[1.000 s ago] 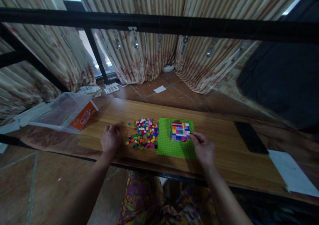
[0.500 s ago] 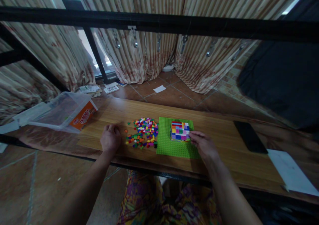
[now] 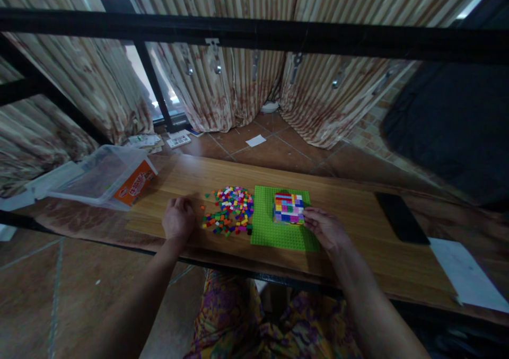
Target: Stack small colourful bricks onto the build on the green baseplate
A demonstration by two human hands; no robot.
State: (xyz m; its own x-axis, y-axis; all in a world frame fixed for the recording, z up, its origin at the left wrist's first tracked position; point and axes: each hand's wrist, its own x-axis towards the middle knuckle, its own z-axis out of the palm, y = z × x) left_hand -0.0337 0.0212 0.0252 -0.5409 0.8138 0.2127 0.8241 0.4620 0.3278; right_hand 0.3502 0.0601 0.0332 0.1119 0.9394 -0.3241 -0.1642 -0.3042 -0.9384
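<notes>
A green baseplate (image 3: pixel 267 226) lies on the wooden table (image 3: pixel 358 242) in front of me. On its far right part stands a square block of multicoloured bricks (image 3: pixel 288 208). My right hand (image 3: pixel 326 228) rests at the block's right side, fingertips touching its lower right corner; the fingers are bent and what they hold, if anything, is hidden. A heap of loose small coloured bricks (image 3: pixel 228 210) lies left of the baseplate. Left of that heap my left hand (image 3: pixel 177 218) sits on the table, curled into a loose fist.
A clear plastic tub with an orange label (image 3: pixel 107 176) lies tilted at the table's left end. A black phone (image 3: pixel 401 218) and a white sheet (image 3: pixel 463 274) lie to the right. A black metal bar (image 3: pixel 254 33) crosses overhead; curtains hang behind.
My right hand has shifted slightly upward and left along the brick block's right side. The left hand has stayed put. The view has moved a little.
</notes>
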